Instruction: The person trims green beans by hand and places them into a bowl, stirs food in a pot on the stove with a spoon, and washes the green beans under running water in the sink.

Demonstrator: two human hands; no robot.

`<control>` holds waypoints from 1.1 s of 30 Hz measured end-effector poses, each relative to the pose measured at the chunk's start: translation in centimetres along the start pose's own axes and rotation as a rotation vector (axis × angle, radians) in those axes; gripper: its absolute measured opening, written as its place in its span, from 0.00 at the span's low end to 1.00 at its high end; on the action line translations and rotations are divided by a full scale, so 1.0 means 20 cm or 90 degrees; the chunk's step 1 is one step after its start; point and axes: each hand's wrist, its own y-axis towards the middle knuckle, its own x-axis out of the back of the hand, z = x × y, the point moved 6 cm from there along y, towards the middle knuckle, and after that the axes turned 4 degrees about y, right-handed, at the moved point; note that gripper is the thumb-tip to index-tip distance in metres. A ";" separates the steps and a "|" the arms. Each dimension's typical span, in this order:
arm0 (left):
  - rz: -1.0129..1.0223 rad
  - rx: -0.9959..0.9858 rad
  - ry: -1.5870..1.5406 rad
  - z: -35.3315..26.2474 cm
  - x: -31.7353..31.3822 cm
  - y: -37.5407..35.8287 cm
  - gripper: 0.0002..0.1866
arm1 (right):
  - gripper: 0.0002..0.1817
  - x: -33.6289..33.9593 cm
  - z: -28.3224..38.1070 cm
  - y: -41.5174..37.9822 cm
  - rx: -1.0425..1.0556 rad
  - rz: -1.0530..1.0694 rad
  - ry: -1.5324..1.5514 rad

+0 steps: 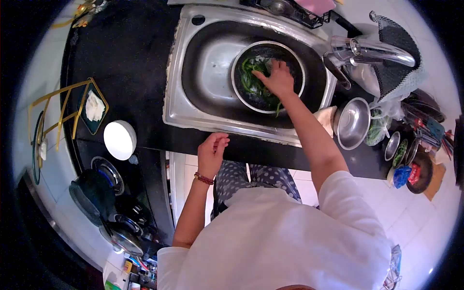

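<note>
A round metal basin [235, 89] stands in the steel sink [205, 72], toward its right side. Green leafy vegetables [250, 77] lie in the basin, mostly on its left, with one strand at the lower rim. Over the basin's middle is my right hand [279, 79], fingers spread, thumb toward the greens; whether its fingertips touch anything is unclear. My left hand [212, 151], with a beaded bracelet on the wrist, is at the counter's front edge below the sink. Its fingers are loosely curled and nothing shows in them.
The faucet [372, 50] reaches over the right. An empty metal bowl [353, 123], bagged greens [378, 128] and small dishes stand right of the sink. At left are a white bowl [120, 140], a gold-framed rack [62, 116] and a stove with a pan [92, 193].
</note>
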 end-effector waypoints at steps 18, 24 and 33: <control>0.039 -0.024 0.035 -0.06 -0.05 0.04 0.07 | 0.47 0.06 -0.11 0.12 0.103 0.134 0.180; 0.057 -0.019 0.042 -0.03 -0.08 0.04 0.07 | 0.47 -0.18 -0.18 -0.30 0.057 0.304 -0.095; 0.057 -0.013 0.018 -0.05 -0.09 0.06 0.08 | 0.16 -0.23 -0.15 -0.23 -0.396 0.481 0.679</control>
